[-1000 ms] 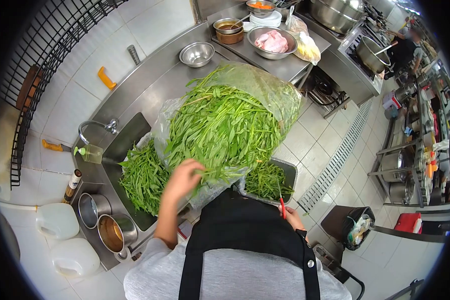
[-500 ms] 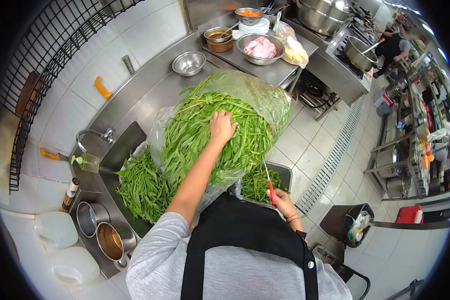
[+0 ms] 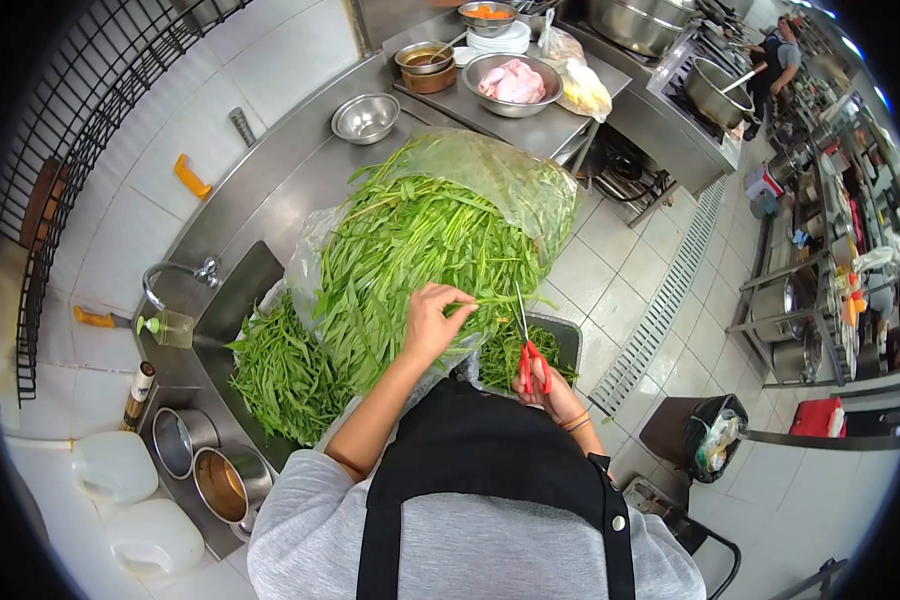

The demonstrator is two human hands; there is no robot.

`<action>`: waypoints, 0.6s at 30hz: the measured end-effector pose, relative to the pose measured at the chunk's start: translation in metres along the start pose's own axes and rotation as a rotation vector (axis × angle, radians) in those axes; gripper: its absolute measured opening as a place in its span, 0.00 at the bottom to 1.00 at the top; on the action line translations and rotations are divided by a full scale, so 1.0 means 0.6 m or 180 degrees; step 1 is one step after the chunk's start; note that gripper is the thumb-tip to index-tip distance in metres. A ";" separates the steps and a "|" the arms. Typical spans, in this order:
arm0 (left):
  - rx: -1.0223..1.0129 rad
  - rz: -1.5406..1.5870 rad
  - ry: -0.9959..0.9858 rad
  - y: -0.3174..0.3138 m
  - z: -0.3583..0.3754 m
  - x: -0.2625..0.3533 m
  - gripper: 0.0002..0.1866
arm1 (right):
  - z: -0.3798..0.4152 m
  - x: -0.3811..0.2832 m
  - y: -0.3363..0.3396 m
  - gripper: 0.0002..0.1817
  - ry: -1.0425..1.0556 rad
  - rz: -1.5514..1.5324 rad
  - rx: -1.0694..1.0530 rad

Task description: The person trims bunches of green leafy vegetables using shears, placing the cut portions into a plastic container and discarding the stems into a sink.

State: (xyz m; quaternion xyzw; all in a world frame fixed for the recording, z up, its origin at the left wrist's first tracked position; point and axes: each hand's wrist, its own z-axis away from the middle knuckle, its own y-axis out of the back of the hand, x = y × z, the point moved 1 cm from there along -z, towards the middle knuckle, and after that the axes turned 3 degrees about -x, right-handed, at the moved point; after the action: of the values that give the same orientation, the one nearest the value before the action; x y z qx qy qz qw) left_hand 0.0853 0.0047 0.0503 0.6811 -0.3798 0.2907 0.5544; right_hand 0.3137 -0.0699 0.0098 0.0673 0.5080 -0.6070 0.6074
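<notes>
My left hand [image 3: 434, 320] pinches the stem of a leafy green [image 3: 495, 300] between thumb and fingertips, with the stalk stretching right. In my right hand [image 3: 562, 402] is a pair of scissors [image 3: 533, 365] with red handles, blades spread and pointing up around the stalk. Behind both hands lies a large heap of long-leaved greens [image 3: 410, 240] in a clear plastic bag [image 3: 530, 190]. Below the scissors, a grey tub [image 3: 570, 345] holds cut stems [image 3: 498, 358]. Another pile of greens [image 3: 285, 375] fills part of the sink [image 3: 232, 275] at left.
A small steel bowl [image 3: 366, 119] stands on the counter behind. Farther right, a steel bowl [image 3: 547, 97] contains raw meat [image 3: 513, 82]. Pots [image 3: 220, 480] and plastic jugs [image 3: 115, 462] sit at lower left; a black-lined bin [image 3: 670, 430] stands right. A person [image 3: 778, 62] is near the stove.
My left hand has come off the heap toward me and right, now pinching a stem. The scissors have risen to it and their blades have spread.
</notes>
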 end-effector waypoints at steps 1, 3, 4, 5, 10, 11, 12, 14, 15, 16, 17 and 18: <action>-0.0027 -0.0039 -0.0221 -0.008 0.007 -0.004 0.05 | 0.003 -0.004 -0.002 0.22 0.0005 0.0160 0.0008; -0.0242 -0.0107 -0.0332 -0.023 0.020 -0.007 0.06 | 0.007 -0.005 -0.002 0.21 -0.0023 0.0337 -0.0017; -0.0212 -0.0114 -0.0306 -0.030 0.027 -0.007 0.06 | 0.011 -0.002 0.000 0.19 -0.0033 0.0564 0.0125; -0.0340 -0.0118 -0.0218 -0.038 0.034 -0.009 0.07 | 0.014 0.001 0.003 0.18 -0.0029 0.0791 0.0267; -0.0304 0.0188 0.0310 -0.010 0.069 -0.024 0.06 | 0.054 0.057 0.064 0.18 0.0019 0.1315 0.0713; -0.0091 0.0323 0.0486 0.016 0.082 -0.027 0.07 | 0.065 0.065 0.079 0.19 -0.0170 0.1576 0.0986; 0.0194 0.0220 0.0604 0.044 0.095 -0.035 0.07 | 0.076 0.074 0.094 0.20 -0.0357 0.1829 0.1265; 0.0682 -0.0044 0.0763 0.112 0.125 -0.065 0.06 | 0.086 0.090 0.116 0.22 -0.0562 0.1637 0.1477; 0.0839 -0.0155 0.1116 0.150 0.140 -0.084 0.07 | 0.089 0.090 0.120 0.23 -0.0716 0.1502 0.1685; 0.1088 -0.0552 0.1332 0.183 0.154 -0.111 0.09 | 0.091 0.090 0.121 0.23 -0.0870 0.1367 0.1884; 0.1154 -0.1549 0.1242 0.215 0.170 -0.139 0.13 | 0.089 0.085 0.118 0.23 -0.0872 0.1364 0.1876; 0.1302 -0.2429 0.1729 0.227 0.162 -0.106 0.20 | 0.082 0.074 0.112 0.23 -0.0806 0.1360 0.1806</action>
State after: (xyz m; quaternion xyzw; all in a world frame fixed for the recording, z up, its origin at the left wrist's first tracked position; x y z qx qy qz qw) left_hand -0.0660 -0.0910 0.0501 0.7657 0.1184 0.3025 0.5551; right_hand 0.3829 -0.1167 -0.0337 0.2617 0.2150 -0.5868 0.7355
